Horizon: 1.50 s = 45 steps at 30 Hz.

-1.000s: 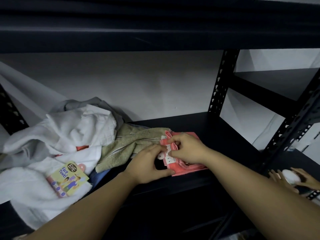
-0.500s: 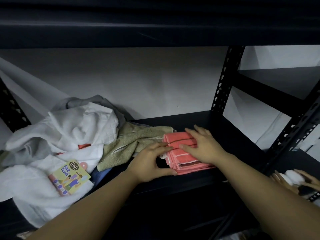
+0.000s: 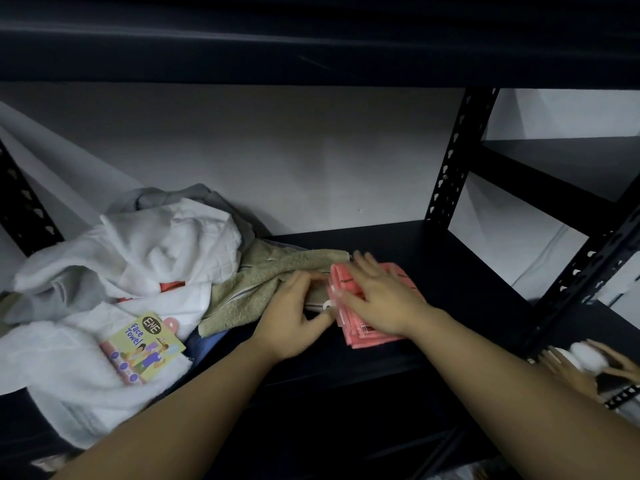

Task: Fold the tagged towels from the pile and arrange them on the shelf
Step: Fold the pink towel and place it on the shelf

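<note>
Right hand (image 3: 375,299) has slid leftward, flattening pink towel (image 3: 401,282).

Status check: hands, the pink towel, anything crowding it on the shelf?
Right hand flat on folded pink towel. Left hand at its left edge, grip unclear. Olive towel from the pile touches that side.

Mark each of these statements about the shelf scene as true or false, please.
1. The right hand lies flat on the folded pink towel. True.
2. The pink towel sits left of the white towels. False: it lies right of the white towels.
3. A printed "Face Towel" tag lies on the white pile. True.
4. The olive towel is neatly folded. False: it lies crumpled.
5. The left hand rests on the tag. False: it is beside the pink towel.
</note>
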Each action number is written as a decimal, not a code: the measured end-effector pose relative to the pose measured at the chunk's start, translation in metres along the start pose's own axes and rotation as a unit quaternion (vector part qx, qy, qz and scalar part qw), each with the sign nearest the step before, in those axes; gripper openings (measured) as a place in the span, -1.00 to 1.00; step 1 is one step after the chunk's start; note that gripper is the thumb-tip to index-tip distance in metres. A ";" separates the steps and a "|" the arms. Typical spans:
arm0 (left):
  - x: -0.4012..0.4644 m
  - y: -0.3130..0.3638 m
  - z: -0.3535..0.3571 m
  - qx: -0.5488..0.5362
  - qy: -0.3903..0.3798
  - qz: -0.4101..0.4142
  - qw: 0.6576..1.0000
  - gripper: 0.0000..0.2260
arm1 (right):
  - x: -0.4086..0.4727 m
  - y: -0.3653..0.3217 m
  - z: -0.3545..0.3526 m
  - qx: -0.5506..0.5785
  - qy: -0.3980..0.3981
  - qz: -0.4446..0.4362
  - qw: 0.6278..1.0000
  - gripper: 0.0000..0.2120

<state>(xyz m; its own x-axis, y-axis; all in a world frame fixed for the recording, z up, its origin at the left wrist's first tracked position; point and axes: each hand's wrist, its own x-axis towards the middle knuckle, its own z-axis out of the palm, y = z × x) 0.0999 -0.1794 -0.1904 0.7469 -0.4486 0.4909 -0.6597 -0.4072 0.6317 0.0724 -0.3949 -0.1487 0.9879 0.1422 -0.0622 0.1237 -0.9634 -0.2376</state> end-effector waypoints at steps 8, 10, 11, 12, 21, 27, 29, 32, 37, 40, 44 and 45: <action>0.005 -0.009 0.002 -0.001 -0.024 -0.053 0.998 -0.70 | -0.007 -0.002 0.014 0.029 0.026 0.000 0.999 -0.27; 0.007 -0.010 0.002 -0.014 -0.047 -0.053 0.997 -0.60 | -0.022 -0.005 0.015 0.049 0.082 0.003 0.995 -0.29; 0.009 -0.010 0.002 -0.018 -0.062 -0.056 0.996 -0.54 | -0.031 -0.007 0.017 0.048 0.093 0.005 0.995 -0.27; 0.011 -0.010 0.001 -0.014 -0.080 -0.057 0.995 -0.49 | -0.041 -0.009 0.019 0.038 0.090 0.009 0.995 -0.22; 0.036 -0.012 0.000 0.107 -0.190 0.020 0.976 -0.52 | -0.081 -0.009 0.035 -0.021 0.036 0.009 0.999 0.20; 0.032 -0.008 -0.003 0.072 -0.196 0.077 0.975 -0.60 | -0.101 0.002 0.040 0.163 0.113 0.001 0.980 -0.21; 0.032 -0.009 -0.003 0.042 -0.187 0.078 0.978 -0.68 | -0.107 0.000 0.033 0.265 0.142 0.025 0.953 -0.41; 0.036 -0.005 -0.003 0.020 -0.189 0.065 0.980 -0.77 | -0.112 -0.001 0.022 0.336 0.169 0.055 0.925 -0.65; 0.047 0.019 -0.002 -0.121 -0.243 -0.001 0.963 -0.85 | -0.113 0.005 -0.010 0.486 0.198 0.093 0.846 -0.76; 0.055 0.043 -0.001 -0.302 -0.269 -0.108 0.908 -0.78 | -0.107 0.015 -0.033 0.592 0.163 0.104 0.783 -0.67; 0.073 0.058 0.007 -0.391 -0.292 -0.148 0.860 -0.66 | -0.095 0.038 -0.059 0.645 0.119 0.120 0.745 -0.63; 0.078 0.060 0.012 -0.396 -0.286 -0.155 0.859 -0.66 | -0.089 0.046 -0.062 0.645 0.113 0.128 0.745 -0.61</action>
<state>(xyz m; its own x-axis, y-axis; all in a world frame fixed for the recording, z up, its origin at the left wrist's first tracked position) 0.1174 -0.2487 -0.1218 0.5634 -0.8262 -0.0060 -0.0043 -0.0101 0.9999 -0.0040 -0.4658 -0.0936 0.9724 -0.1912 -0.1341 -0.1191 0.0876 -0.9890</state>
